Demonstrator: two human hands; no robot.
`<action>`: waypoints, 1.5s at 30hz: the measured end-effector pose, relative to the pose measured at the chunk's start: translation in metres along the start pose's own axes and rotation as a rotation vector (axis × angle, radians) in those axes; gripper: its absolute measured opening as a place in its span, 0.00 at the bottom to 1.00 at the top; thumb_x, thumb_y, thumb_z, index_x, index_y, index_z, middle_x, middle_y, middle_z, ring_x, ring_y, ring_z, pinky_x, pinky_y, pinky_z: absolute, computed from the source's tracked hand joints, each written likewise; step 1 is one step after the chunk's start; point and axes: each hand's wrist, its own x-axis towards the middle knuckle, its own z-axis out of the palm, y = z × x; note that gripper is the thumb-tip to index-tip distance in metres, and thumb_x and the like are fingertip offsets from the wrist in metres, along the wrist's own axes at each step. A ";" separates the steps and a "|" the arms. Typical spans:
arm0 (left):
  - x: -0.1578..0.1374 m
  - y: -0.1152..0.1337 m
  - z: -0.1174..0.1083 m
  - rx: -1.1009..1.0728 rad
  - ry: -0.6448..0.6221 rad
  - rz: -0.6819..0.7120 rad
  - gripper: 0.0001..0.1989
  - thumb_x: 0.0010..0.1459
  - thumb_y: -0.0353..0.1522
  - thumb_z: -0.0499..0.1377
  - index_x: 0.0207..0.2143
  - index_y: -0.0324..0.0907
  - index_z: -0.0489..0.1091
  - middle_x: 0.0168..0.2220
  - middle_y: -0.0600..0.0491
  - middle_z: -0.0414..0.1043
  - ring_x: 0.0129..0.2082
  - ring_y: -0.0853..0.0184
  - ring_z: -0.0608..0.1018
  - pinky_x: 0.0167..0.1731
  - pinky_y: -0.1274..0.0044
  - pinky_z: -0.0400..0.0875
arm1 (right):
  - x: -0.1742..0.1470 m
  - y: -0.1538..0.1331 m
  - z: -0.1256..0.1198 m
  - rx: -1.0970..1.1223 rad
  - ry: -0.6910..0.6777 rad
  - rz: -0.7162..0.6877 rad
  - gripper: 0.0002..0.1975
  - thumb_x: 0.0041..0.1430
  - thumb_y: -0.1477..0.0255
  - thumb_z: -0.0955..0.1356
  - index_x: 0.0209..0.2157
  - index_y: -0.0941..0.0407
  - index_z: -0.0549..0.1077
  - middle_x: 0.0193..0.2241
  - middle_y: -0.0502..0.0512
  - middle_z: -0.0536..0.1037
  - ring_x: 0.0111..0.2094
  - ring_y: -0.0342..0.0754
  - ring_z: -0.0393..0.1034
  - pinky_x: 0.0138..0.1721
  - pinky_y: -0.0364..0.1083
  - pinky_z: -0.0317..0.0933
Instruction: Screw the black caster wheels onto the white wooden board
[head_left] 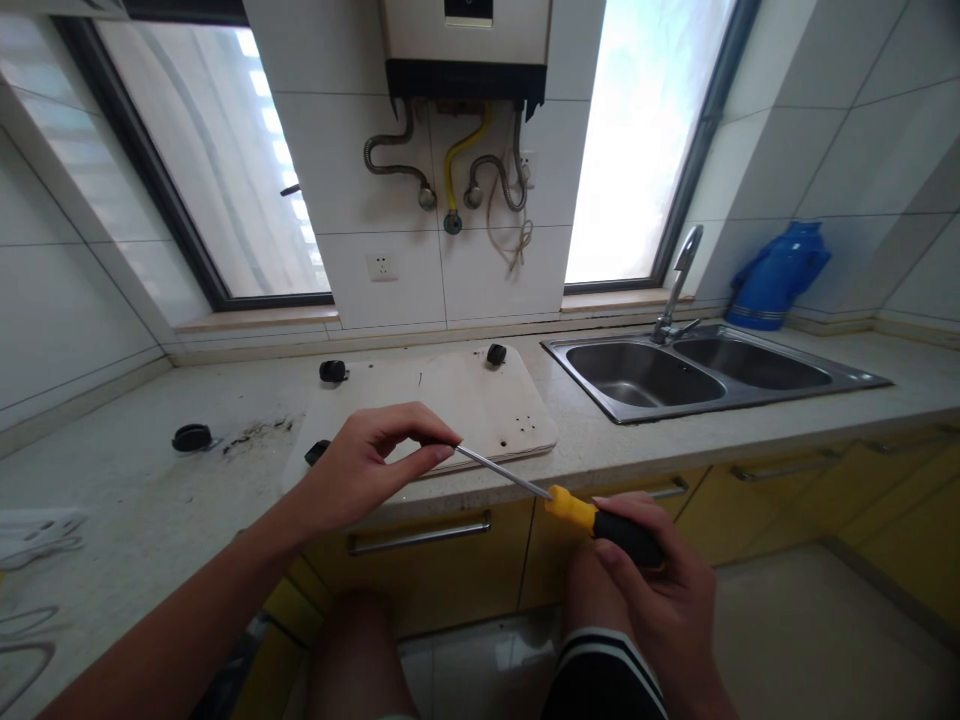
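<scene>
My right hand (671,590) is wrapped round the yellow and black handle of a screwdriver (572,508). Its metal shaft slants up and left to my left hand (367,465), whose thumb and fingers pinch the tip end. Whether a screw is also between those fingers is hidden. Behind my left hand a pale board (450,385) lies flat on the counter. Black casters stand on it: one at the back left (332,372), one at the back right (496,355), one at the front left (316,452). The front right corner shows several small holes.
A separate black caster (192,437) lies on the counter (142,500) beside dark crumbs. The double sink (622,410) with its tap (682,270) is to the right, near a blue jug (780,275). Yellow drawers with a handle (420,534) are below. A water heater (465,40) hangs above.
</scene>
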 end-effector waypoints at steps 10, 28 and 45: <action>0.051 -0.020 0.032 0.037 -0.040 0.015 0.07 0.71 0.36 0.69 0.44 0.45 0.87 0.42 0.48 0.88 0.40 0.62 0.86 0.41 0.72 0.78 | 0.021 0.037 -0.026 0.008 -0.021 0.015 0.13 0.65 0.70 0.80 0.50 0.48 0.85 0.44 0.54 0.81 0.45 0.47 0.79 0.45 0.41 0.75; 0.217 -0.176 0.103 0.171 0.442 -0.049 0.28 0.69 0.42 0.64 0.67 0.42 0.70 0.62 0.38 0.80 0.63 0.50 0.79 0.64 0.56 0.72 | 0.215 0.085 0.006 0.003 0.391 -0.165 0.21 0.58 0.64 0.84 0.49 0.52 0.81 0.43 0.51 0.79 0.40 0.46 0.77 0.41 0.47 0.77; 0.194 -0.224 0.096 0.433 0.205 -0.149 0.17 0.65 0.37 0.66 0.55 0.44 0.74 0.53 0.44 0.84 0.52 0.50 0.85 0.56 0.59 0.78 | 0.338 0.141 0.176 -0.298 -0.005 -0.414 0.16 0.68 0.62 0.73 0.50 0.50 0.66 0.43 0.53 0.80 0.38 0.50 0.73 0.40 0.50 0.66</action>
